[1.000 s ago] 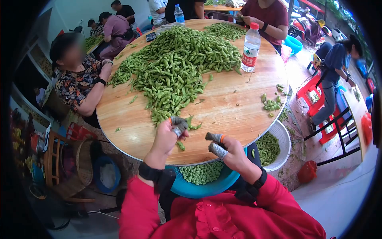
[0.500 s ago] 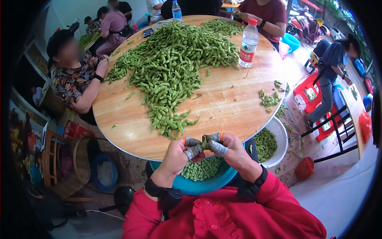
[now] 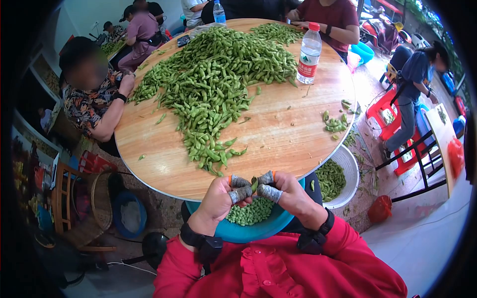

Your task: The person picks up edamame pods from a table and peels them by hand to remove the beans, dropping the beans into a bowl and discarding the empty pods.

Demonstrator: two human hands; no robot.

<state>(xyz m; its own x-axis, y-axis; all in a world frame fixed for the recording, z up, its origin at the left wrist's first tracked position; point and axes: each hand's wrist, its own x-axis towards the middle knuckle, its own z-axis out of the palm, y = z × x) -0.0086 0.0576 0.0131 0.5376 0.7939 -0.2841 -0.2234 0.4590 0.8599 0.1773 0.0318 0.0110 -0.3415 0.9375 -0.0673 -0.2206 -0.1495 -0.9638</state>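
Observation:
Over a teal basin (image 3: 233, 233) of shelled green beans (image 3: 251, 212), my left hand (image 3: 218, 198) and my right hand (image 3: 298, 198) meet tip to tip. Grey wrappings cover the thumb and forefinger of each. Between them is a small green soybean pod (image 3: 254, 184), pinched from the left by my left fingers and from the right by my right ones. Part of the pod is hidden by the fingertips. Just beyond, a large heap of soybean pods (image 3: 213, 84) tapers toward me on the round wooden table (image 3: 283, 134).
A water bottle (image 3: 309, 54) with a red cap stands right of the heap. Some loose pods (image 3: 335, 123) lie near the table's right edge. Below it is a white basket (image 3: 354, 179) holding pods. People sit left (image 3: 94, 94) and across (image 3: 333, 25); another stands at right (image 3: 410, 79).
My hands have drawn slightly apart and more of the pod shows between them. The person across has lowered a hand to the table.

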